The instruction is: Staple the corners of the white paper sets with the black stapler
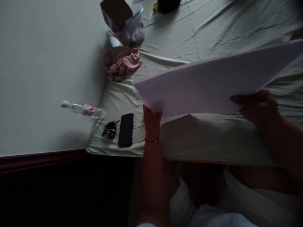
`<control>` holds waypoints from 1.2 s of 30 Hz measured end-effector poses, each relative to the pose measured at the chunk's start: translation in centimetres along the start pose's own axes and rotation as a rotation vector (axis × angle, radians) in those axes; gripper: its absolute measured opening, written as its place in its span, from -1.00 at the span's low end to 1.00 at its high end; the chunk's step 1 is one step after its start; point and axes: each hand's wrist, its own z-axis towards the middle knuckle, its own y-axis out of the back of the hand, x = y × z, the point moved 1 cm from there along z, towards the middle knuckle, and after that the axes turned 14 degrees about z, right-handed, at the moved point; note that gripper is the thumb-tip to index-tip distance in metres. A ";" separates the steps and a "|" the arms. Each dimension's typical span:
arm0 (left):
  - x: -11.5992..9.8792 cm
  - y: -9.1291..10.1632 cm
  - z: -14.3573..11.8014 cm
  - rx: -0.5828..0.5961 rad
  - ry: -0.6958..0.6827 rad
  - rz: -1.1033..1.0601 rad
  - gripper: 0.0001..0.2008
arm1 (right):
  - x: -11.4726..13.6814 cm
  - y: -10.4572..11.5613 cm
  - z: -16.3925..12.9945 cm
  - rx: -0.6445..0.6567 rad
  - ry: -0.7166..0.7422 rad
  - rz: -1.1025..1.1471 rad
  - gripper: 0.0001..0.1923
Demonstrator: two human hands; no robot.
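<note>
Wall takes up the far left, pale and bare, and against its foot lies a clear water bottle [83,109] on its side. Just right of that, on the wrinkled greenish sheet [201,28] that covers the surface, sit a bunch of keys [110,128] and a dark phone [126,130] side by side, not quite touching. Further back there is a heap of pink cloth [123,64], and behind it a brown box [115,12] leaning over a crumpled plastic bag [134,30].

Then comes the left hand [151,121], a thin red cord at its wrist, pinching the near left corner of a big white paper sheet [213,82] with the thumb on top. The paper is held up off the bedding, tilted, its far edge rising to the right. The right hand [258,107] grips the near edge toward the right, fingers curled over it.

From where I stand, the lifting looks sound so far. I would say the thing to mind is keeping both grips light and level, so the paper does not buckle in the middle, and holding it taut enough that it stays off the phone and keys.
</note>
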 end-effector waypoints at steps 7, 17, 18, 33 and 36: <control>0.2 0.0 0.3 0.102 0.138 -0.220 -0.59 | -1.3 0.9 0.3 0.119 -0.058 -0.211 -0.51; 0.5 1.2 -0.8 0.184 0.181 -0.042 -0.65 | -1.0 1.3 0.4 0.203 -0.090 -0.322 -0.42; 0.6 1.2 -0.8 0.195 0.191 -0.050 -0.64 | -0.9 1.3 0.3 0.190 -0.075 -0.318 -0.40; 0.7 1.5 -1.5 0.234 0.161 0.142 -0.57 | -0.7 1.1 -0.2 0.120 -0.040 -0.302 -0.33; 0.6 1.3 -1.4 0.246 0.167 0.172 -0.56 | -1.0 1.2 0.0 0.115 -0.048 -0.306 -0.34</control>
